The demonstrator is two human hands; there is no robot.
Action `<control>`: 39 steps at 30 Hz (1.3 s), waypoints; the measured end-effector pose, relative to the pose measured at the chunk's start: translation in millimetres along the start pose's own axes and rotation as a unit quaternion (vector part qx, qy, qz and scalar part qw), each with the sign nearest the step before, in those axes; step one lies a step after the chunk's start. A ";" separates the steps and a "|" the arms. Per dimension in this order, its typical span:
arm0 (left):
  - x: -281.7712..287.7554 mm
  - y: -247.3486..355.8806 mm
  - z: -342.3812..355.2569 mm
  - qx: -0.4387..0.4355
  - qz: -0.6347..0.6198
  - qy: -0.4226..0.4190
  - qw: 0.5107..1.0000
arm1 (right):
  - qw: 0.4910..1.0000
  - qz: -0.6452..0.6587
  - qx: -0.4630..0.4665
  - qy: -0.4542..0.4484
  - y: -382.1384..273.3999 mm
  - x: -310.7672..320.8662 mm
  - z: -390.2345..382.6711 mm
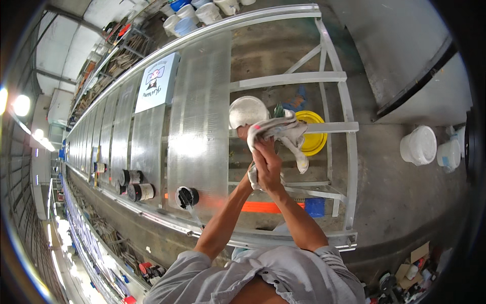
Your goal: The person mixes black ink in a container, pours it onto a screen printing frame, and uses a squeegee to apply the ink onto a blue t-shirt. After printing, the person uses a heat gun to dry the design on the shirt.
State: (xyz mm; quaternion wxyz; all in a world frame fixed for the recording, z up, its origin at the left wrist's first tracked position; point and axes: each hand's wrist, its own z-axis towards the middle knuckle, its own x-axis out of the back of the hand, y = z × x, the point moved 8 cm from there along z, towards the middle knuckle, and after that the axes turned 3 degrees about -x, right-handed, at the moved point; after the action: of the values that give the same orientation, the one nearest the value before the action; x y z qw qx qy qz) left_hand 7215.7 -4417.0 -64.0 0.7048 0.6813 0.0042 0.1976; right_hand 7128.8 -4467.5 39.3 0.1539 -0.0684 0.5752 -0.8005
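A stained white rag (286, 126) is gripped by the right hand (269, 163), whose fingers are curled closely into the cloth. The left hand (250, 171) is brought against the right hand at the lower left of the rag; it is largely covered, so how far its fingers are closed cannot be told. The rag is held bunched above an open section of the metal-framed worktop (288, 80), and its loose folds are hung out to the right.

Just left of the rag and slightly beyond it, a round white container (248, 110) is seen from above. Just right of the rag, a round yellow container (318, 139) is partly hidden by the folds. Nearer the body than the rag, an orange-red strip (260, 207) is set beside a blue block (314, 207).

Left of the rag, a translucent panel (200, 96) is laid across the worktop, with more panels in a row past it. Nearer the body on that side, a pot of black paste (185, 195) is placed, and a spatula (194, 216) is leaned in it. Farther left of the rag, 2 dark jars (140, 192) with pale labels are grouped. Well left of the rag and beyond it, a white board (157, 86) printed with a cartoon figure is laid. Well right of the rag, 2 white buckets (418, 145) are stood on the floor (382, 177).
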 end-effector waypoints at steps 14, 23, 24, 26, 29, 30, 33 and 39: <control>13.6 13.1 -8.5 0.212 -0.126 0.128 0.961 | 0.930 0.162 -0.295 0.147 123.8 66.8 44.8; 54.8 74.1 35.9 0.128 0.302 0.134 0.935 | 0.989 0.037 -0.115 0.087 64.7 53.1 54.0; 31.3 78.3 33.0 0.111 0.317 0.082 0.938 | 0.992 -0.094 -0.005 0.088 62.4 40.9 70.2; 62.1 51.6 22.3 0.147 0.275 0.222 0.924 | 0.993 -0.110 -0.028 -0.010 52.5 -8.6 49.2; 155.0 78.0 2.6 0.079 0.220 0.403 0.885 | 0.995 -0.075 -0.041 -0.047 31.2 -33.6 -17.3; 180.8 97.7 -8.2 0.072 0.168 0.434 0.882 | 0.996 -0.059 -0.047 -0.037 27.6 -30.6 -25.0; 232.1 150.3 -61.5 0.026 0.048 0.464 0.884 | 0.968 0.101 -0.228 -0.033 65.1 -19.2 46.2; 290.6 181.4 -293.6 -0.004 -0.057 0.556 0.829 | 0.986 -0.033 -0.117 -0.118 55.3 1.5 133.2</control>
State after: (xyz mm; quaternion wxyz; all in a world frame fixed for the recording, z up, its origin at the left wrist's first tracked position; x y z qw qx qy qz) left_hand 7353.3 -4054.1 166.1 0.5958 0.4519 0.4336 0.5027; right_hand 7174.9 -4604.0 30.9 0.1855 -0.1989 0.6399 -0.7187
